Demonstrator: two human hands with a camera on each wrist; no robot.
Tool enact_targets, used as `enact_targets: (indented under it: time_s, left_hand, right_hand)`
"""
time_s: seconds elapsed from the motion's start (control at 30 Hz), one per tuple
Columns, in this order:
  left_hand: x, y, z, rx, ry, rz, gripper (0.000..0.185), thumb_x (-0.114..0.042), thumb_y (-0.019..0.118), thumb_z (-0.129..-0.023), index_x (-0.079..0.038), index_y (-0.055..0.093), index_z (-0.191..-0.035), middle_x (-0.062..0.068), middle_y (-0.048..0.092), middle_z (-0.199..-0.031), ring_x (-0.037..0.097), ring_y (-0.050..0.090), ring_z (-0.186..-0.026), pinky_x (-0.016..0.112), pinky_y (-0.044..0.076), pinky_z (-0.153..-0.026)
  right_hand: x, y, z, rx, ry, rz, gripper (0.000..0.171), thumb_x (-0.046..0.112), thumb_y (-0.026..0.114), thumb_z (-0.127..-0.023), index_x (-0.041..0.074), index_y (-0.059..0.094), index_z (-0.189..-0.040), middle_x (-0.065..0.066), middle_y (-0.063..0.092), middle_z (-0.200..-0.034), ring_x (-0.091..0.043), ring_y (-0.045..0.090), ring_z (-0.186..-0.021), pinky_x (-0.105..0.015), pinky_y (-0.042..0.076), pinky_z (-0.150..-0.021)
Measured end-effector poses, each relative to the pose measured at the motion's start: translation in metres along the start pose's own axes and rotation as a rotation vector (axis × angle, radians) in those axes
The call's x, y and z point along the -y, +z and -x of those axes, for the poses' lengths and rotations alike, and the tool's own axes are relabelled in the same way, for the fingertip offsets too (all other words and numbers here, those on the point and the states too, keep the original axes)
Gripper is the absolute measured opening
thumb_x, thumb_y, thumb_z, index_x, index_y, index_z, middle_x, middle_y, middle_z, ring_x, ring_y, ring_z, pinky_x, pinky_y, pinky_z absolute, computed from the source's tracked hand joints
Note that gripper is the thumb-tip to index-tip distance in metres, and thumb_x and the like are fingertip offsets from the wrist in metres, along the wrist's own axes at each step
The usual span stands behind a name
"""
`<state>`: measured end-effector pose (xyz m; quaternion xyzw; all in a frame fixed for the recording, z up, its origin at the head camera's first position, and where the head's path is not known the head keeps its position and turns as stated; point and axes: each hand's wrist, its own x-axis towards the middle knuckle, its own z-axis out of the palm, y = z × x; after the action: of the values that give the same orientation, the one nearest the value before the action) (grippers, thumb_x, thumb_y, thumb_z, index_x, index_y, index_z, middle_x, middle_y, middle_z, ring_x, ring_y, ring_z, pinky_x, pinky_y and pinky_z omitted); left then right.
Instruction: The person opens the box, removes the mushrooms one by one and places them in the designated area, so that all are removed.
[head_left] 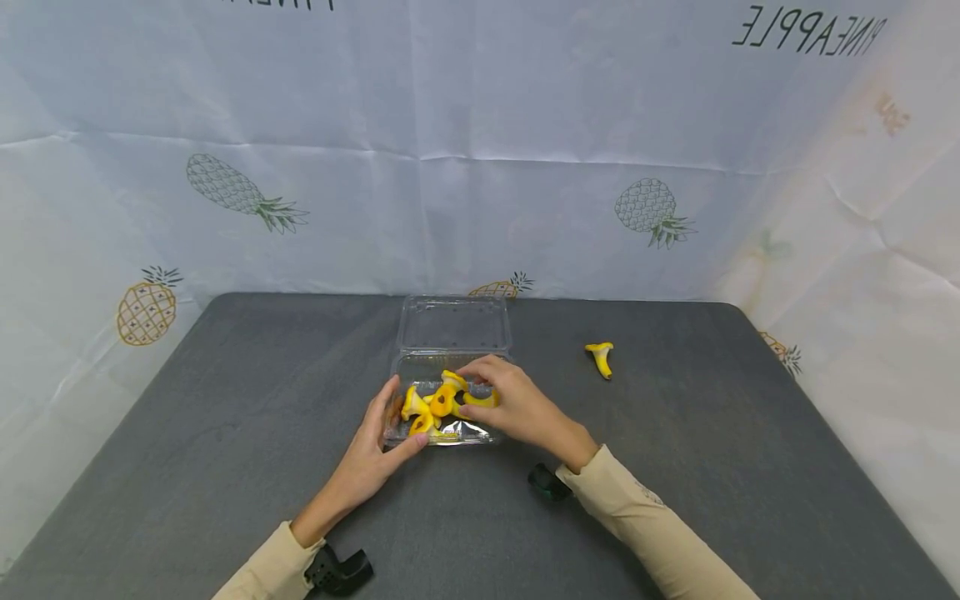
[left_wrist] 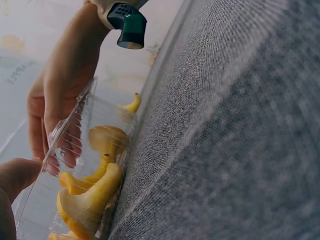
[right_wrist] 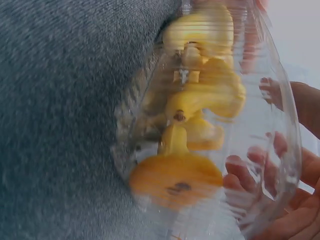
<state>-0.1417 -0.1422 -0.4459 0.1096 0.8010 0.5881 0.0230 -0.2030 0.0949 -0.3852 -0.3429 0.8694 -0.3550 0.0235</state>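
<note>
A clear plastic clamshell container (head_left: 459, 440) lies on the table with its lid (head_left: 454, 323) folded back. Inside are several yellow chanterelle mushrooms (head_left: 442, 400), piled toward the left and middle. My left hand (head_left: 367, 462) holds the container at its left front corner, thumb over the front rim and fingers along the left side. Over the right part of the container, my right hand (head_left: 525, 404) reaches in with thumb and fingers spread around a mushroom (head_left: 482, 401). In the right wrist view, the fingertips (right_wrist: 239, 170) show beside a mushroom's orange cap (right_wrist: 175, 182), with a gap between thumb and fingers.
One more chanterelle (head_left: 601, 359) lies on the grey table (head_left: 675, 467) to the right of the container. A pineapple-printed white curtain (head_left: 465, 225) hangs behind the table. Dark straps with camera mounts (head_left: 339, 571) sit on both wrists.
</note>
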Motion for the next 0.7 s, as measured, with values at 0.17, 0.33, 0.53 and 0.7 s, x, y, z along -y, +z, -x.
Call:
enact_targets:
  time_s: [0.17, 0.33, 0.53, 0.7]
  left_hand:
    - [0.000, 0.000, 0.000, 0.003, 0.008, 0.001, 0.090, -0.024, 0.066, -0.096, -0.009, 0.003, -0.160, 0.017, 0.002, -0.166, 0.044, 0.011, -0.152, 0.067, 0.016, -0.119]
    - [0.000, 0.000, 0.000, 0.001, 0.018, 0.000, 0.090, -0.023, 0.066, -0.096, -0.008, 0.004, -0.160, 0.018, 0.002, -0.166, 0.044, 0.012, -0.152, 0.066, 0.017, -0.119]
    - [0.000, 0.000, 0.001, -0.001, 0.020, 0.006, 0.090, -0.022, 0.067, -0.096, -0.007, 0.005, -0.160, 0.018, 0.003, -0.167, 0.045, 0.012, -0.152, 0.068, 0.017, -0.118]
    - [0.000, 0.000, 0.001, -0.002, 0.019, 0.007, 0.090, -0.022, 0.067, -0.095, -0.008, 0.005, -0.160, 0.017, 0.003, -0.167, 0.044, 0.011, -0.152, 0.070, 0.016, -0.117]
  right_hand:
    - [0.001, 0.006, -0.002, 0.021, -0.009, -0.008, 0.046, 0.017, 0.074, -0.091, 0.003, 0.060, -0.132, -0.012, 0.060, -0.130, -0.029, 0.062, -0.112, -0.045, 0.055, -0.095]
    - [0.002, 0.011, -0.006, 0.039, -0.012, 0.016, 0.046, 0.019, 0.074, -0.091, 0.003, 0.060, -0.132, -0.010, 0.062, -0.127, -0.027, 0.062, -0.106, -0.044, 0.054, -0.091]
    - [0.001, 0.015, -0.009, 0.062, 0.019, 0.028, 0.047, 0.022, 0.073, -0.091, 0.002, 0.060, -0.132, -0.010, 0.061, -0.128, -0.025, 0.062, -0.106, -0.040, 0.054, -0.091]
    - [0.002, 0.015, -0.011, 0.102, 0.059, 0.027, 0.050, 0.025, 0.072, -0.092, 0.002, 0.058, -0.135, -0.011, 0.059, -0.130, -0.025, 0.062, -0.110, -0.038, 0.055, -0.094]
